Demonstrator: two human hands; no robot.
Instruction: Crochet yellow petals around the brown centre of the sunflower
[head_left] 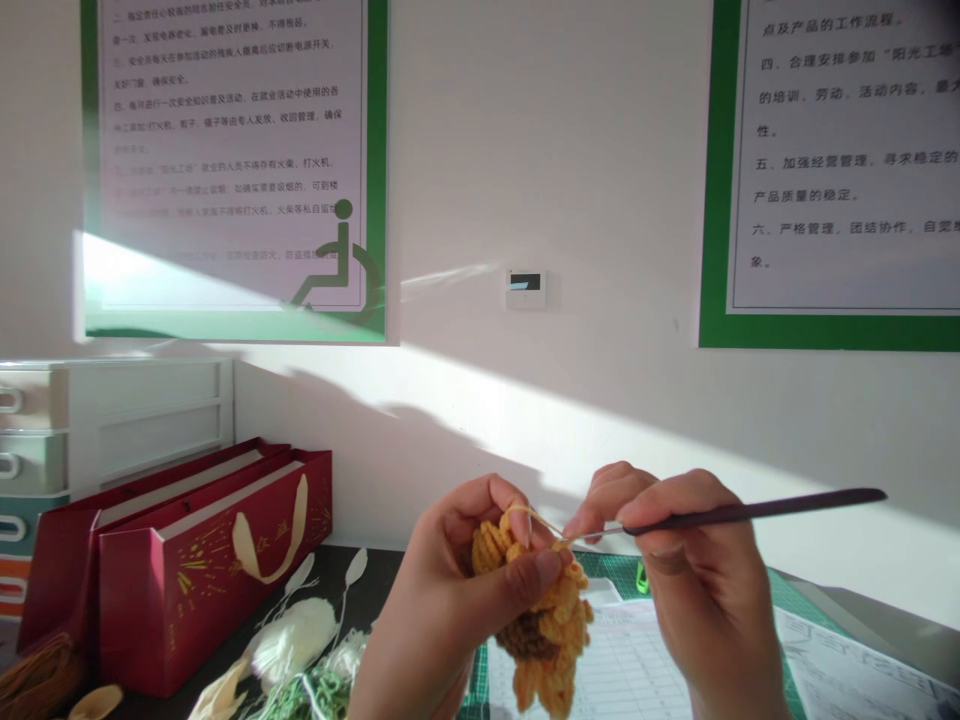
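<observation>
Here, the crocheted piece (559, 640), yellow with a brown patch, is held up in front of the person, above a printed sheet (592, 668) lying on a green cutting mat (814, 603). Left of the piece, the left hand (465, 590) pinches it between thumb and fingers, a strand of yellow yarn (529, 511) looping over the index finger. Right of the piece, the right hand (694, 560) grips the dark handle of a crochet hook (787, 507) between thumb and fingers, the metal tip reaching the upper edge of the crochet. To the left of the piece lie a white yarn ball (296, 640) and a tangle of green yarn (307, 695); farther left stand red gift bags (217, 590), with drawers (150, 410) behind them. Above the piece, a small white wall panel (525, 289) hangs between two green-bordered posters (232, 110).
</observation>
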